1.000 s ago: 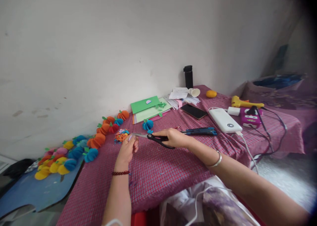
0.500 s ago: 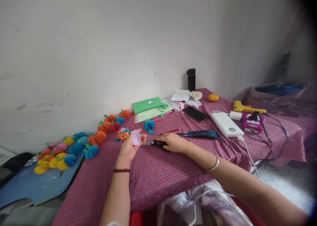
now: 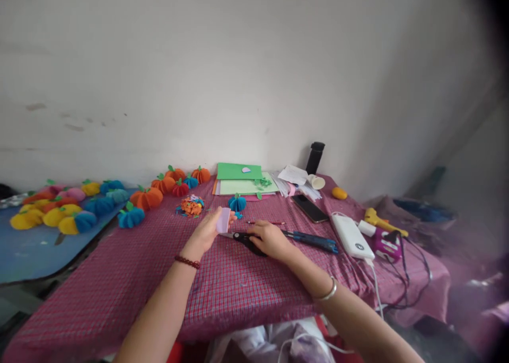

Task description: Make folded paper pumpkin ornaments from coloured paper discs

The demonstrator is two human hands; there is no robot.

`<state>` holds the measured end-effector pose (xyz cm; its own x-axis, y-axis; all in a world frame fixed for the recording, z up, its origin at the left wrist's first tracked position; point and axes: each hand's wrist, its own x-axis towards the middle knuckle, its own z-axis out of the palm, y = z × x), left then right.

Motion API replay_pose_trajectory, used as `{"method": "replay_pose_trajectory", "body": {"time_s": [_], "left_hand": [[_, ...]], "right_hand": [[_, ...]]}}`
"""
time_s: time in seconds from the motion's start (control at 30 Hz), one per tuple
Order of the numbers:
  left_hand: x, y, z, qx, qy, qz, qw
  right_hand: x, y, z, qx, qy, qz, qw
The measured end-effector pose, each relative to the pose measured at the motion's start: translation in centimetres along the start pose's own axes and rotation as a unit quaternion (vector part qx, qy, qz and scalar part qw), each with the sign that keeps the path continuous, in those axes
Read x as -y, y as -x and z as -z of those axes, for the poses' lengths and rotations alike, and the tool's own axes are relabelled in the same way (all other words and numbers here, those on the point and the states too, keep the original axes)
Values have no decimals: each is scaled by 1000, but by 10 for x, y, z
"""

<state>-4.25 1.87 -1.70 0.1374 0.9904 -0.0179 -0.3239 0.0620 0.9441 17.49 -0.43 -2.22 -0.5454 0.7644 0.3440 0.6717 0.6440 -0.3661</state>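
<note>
A small lavender paper piece [image 3: 224, 220] is held in my left hand [image 3: 207, 230], with the fingers behind it. Black-handled scissors [image 3: 248, 241] lie with their tip pointing left, close to the paper's lower edge. My right hand [image 3: 272, 240] is closed on the scissors' handles, low over the tablecloth. Right of it lies a blue and black long-bodied tool [image 3: 312, 241], partly hidden by the hand. A red pencil [image 3: 274, 223] is just beyond. A blue paper pumpkin [image 3: 237, 204] and a heap of paper scraps [image 3: 191, 206] sit past my left hand.
Finished paper pumpkins [image 3: 146, 197] line the left, some on a blue board [image 3: 35, 257]. Coloured sheets [image 3: 238, 170] lie at the back. Rightward are a phone [image 3: 310, 208], a white power bank [image 3: 352, 235], a black bottle [image 3: 315, 159], a yellow glue gun [image 3: 384, 222] and cables.
The whole view has shifted and tilted. The lavender paper has turned more edge-on in my left hand, while my right hand stays on the scissors.
</note>
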Motion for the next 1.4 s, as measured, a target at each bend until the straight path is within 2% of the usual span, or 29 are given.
{"method": "replay_pose_trajectory", "body": {"time_s": [0.07, 0.17, 0.23, 0.3, 0.37, 0.47, 0.57, 0.63, 0.7, 0.77, 0.9, 1.0, 1.13, 1.23, 1.3, 1.4], "left_hand": [[4, -1, -2, -7, -42, -47, 998], [9, -4, -4, -37, -105, -93, 989], [11, -5, -6, -50, -121, -98, 987], [12, -5, -6, -50, -107, -92, 989], [11, -4, -6, -47, -74, -88, 992], [8, -1, -4, -59, -36, -84, 994], [6, 2, -4, -45, -30, -11, 998], [5, 4, -6, 1, -42, 57, 997], [6, 6, -10, 52, -48, 97, 993], [7, 7, -13, 74, -38, 94, 992], [9, 7, -13, 40, 6, 41, 998], [8, 6, -12, 35, 27, 28, 999], [5, 6, -12, 47, 26, 27, 998], [2, 7, -12, 25, 17, 9, 1000], [-2, 7, -11, 5, 14, -13, 1000], [-6, 7, -12, -9, 6, -33, 999]], "right_hand": [[4, -12, -4, -33, -101, -44, 993], [12, -38, -16, -13, -289, -86, 953], [17, -54, -26, -8, -359, -83, 930], [18, -64, -35, -35, -393, -75, 916], [18, -67, -41, -100, -391, -72, 912], [14, -59, -39, -219, -312, -35, 924], [10, -50, -32, -286, -243, 24, 927], [9, -47, -28, -305, -223, 43, 925], [9, -46, -27, -304, -206, 54, 928], [9, -46, -27, -292, -197, 62, 934], [9, -46, -28, -292, -198, 69, 933], [8, -46, -29, -294, -206, 70, 931], [9, -45, -32, -266, -204, 75, 939], [12, -44, -31, -238, -220, 75, 943], [13, -45, -30, -246, -250, 47, 936], [13, -48, -30, -233, -348, -48, 907]]}}
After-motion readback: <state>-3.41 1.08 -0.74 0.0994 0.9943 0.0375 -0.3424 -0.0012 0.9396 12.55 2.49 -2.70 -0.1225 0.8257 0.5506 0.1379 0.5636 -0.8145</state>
